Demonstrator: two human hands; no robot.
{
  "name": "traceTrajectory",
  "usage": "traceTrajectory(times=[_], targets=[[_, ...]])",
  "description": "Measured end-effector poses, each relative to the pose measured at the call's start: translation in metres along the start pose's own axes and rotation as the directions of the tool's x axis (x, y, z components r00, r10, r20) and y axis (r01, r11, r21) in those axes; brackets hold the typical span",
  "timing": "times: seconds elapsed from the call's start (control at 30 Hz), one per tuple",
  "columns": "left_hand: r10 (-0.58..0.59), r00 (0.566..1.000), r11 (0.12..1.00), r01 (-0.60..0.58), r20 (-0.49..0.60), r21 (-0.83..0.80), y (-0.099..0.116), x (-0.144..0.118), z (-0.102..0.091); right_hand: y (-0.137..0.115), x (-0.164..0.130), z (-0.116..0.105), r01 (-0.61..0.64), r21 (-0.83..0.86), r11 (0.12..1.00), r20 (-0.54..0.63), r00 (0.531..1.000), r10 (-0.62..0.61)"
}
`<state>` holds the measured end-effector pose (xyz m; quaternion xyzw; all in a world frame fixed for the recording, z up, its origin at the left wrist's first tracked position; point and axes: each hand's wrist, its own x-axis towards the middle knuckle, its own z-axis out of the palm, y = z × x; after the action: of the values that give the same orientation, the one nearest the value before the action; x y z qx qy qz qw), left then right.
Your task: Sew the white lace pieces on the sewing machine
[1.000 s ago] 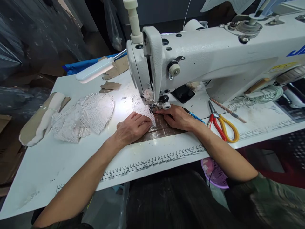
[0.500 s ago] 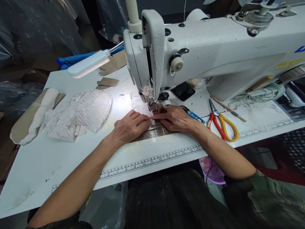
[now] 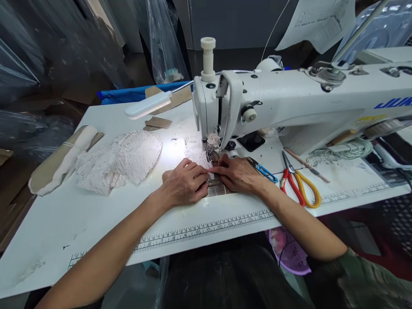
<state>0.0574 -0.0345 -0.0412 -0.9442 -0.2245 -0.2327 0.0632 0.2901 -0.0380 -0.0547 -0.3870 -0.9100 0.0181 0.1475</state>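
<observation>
My left hand [image 3: 184, 182] and my right hand [image 3: 237, 174] lie side by side in front of the needle of a white sewing machine [image 3: 289, 103]. Both press a small piece of white lace [image 3: 196, 152] flat against the machine bed, fingertips meeting on its near edge. The lace runs back under the presser foot [image 3: 212, 153], which the lamp lights brightly. A brownish metal plate [image 3: 219, 188] shows beneath my fingers.
A heap of white lace pieces [image 3: 120, 161] lies to the left, beside a cardboard strip wrapped in white trim [image 3: 61, 161]. Red-and-yellow scissors [image 3: 299, 182], blue thread snips [image 3: 265, 171] and a pencil [image 3: 305, 160] lie to the right. A ruler strip [image 3: 199, 229] edges the table [image 3: 64, 214].
My right hand slid left from the needle side until its fingertips met my left hand on the lace. My head lifted, so the machine sits lower in view.
</observation>
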Motion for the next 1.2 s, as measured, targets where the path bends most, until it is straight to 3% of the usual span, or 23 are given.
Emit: traceTrajectory(times=[0.33, 0.77, 0.97, 1.2], targets=[[-0.039, 0.999, 0.999, 0.039, 0.005, 0.003, -0.001, -0.001, 0.002, -0.008, 0.002, -0.006, -0.009, -0.089, 0.996, 0.048, 0.999, 0.014], [-0.065, 0.996, 0.997, 0.062, 0.068, 0.043, -0.007, -0.003, 0.001, -0.021, 0.013, -0.013, -0.107, -0.205, 0.973, 0.130, 0.982, 0.136], [-0.095, 0.988, 0.995, 0.090, 0.119, 0.047, -0.008, -0.001, 0.001, -0.018, 0.009, -0.011, -0.062, -0.171, 0.983, 0.107, 0.991, 0.081], [-0.115, 0.982, 0.993, 0.109, 0.150, 0.051, -0.012, 0.001, 0.002, -0.020, 0.012, -0.014, -0.103, -0.203, 0.974, 0.158, 0.978, 0.136]])
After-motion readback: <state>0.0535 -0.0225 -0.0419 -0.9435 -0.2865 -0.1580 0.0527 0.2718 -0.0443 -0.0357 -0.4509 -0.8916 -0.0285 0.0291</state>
